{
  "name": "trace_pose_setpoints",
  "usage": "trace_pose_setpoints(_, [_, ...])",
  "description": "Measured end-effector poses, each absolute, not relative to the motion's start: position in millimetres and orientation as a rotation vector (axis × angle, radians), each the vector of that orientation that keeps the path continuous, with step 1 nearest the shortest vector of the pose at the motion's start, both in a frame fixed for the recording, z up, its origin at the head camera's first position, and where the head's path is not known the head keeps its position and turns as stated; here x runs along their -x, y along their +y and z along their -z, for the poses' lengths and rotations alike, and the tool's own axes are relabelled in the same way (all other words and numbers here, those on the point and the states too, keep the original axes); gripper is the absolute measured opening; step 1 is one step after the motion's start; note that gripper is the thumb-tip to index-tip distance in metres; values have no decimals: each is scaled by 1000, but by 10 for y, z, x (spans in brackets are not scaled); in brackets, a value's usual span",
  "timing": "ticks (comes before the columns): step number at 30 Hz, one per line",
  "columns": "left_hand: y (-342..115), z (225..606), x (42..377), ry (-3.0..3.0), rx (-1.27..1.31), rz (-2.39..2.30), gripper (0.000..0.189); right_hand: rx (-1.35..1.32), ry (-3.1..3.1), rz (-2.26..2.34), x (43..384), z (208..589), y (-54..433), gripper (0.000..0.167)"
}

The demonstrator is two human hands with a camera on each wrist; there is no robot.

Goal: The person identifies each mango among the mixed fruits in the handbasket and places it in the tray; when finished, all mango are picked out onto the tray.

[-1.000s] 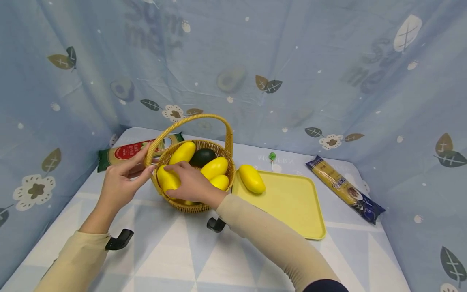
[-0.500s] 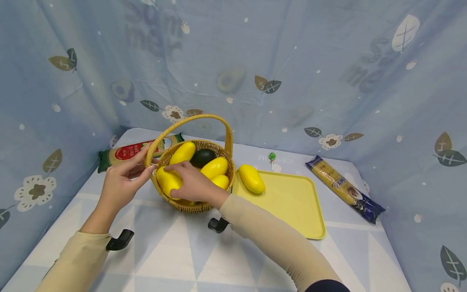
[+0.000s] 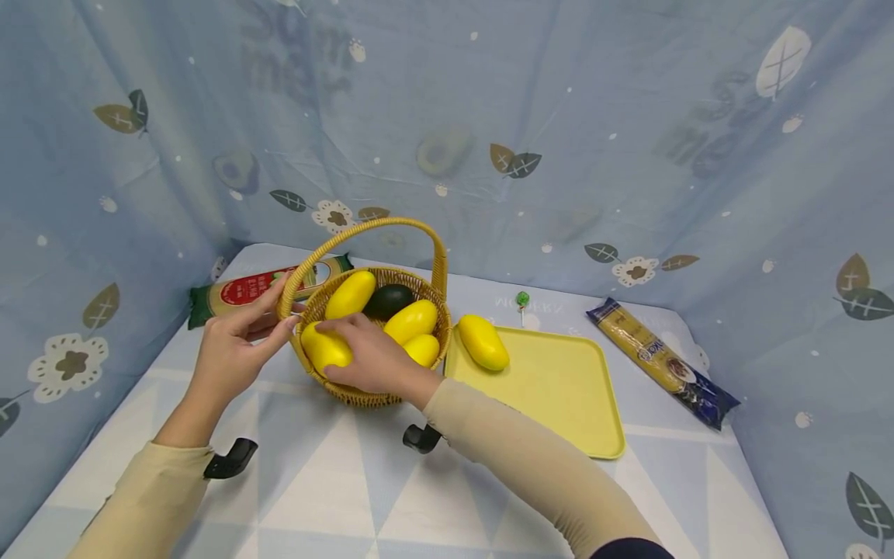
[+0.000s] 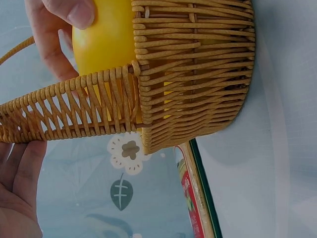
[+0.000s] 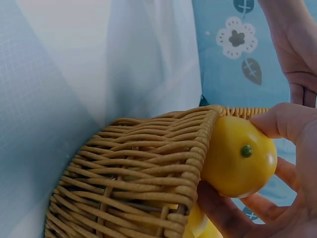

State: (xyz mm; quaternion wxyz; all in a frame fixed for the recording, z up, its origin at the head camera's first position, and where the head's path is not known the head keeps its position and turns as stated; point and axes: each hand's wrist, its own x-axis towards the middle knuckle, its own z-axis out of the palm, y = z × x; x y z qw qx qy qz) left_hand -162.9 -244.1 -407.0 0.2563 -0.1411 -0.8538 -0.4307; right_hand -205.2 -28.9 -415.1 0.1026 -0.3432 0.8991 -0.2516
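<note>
A wicker basket (image 3: 363,399) with a tall arched handle (image 3: 380,223) stands on the table. My left hand (image 3: 233,345) pinches the base of the handle on the left side. Inside the basket's left part, my right hand (image 3: 373,353) grips a yellow mango (image 3: 325,349), fingers over its top and thumb at the near side. The right wrist view shows that mango (image 5: 237,163) at the rim, its green stem spot facing the camera. Several more mangoes (image 3: 410,321) and a dark green, avocado-like fruit (image 3: 389,301) lie in the basket. My right hand hides part of the contents.
Right of the basket is a yellow tray (image 3: 552,388) with one mango (image 3: 483,342) at its left corner. A green lollipop (image 3: 522,300) lies behind it. One noodle packet (image 3: 660,361) lies far right, another packet (image 3: 244,291) behind the left hand. Curtains surround the table.
My right hand and the mango in its grip have shifted slightly to the right, and the mango has turned a little. My left hand stays on the handle.
</note>
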Motion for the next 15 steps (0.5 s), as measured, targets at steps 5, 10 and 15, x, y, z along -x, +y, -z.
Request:
trace_pose_setpoints(5, [-2441, 4062, 1619, -2317, 379, 1174, 70, 1004, 2632, 775, 2028, 4128, -241, 61])
trace_pose_setpoints(10, [-2435, 4052, 1616, -2312, 383, 1182, 70, 1008, 2614, 823, 1998, 4095, -170, 59])
trace_pose_setpoints(15, [-2427, 4044, 1613, -2301, 399, 1211, 70, 969, 2591, 917, 1999, 4067, -33, 58])
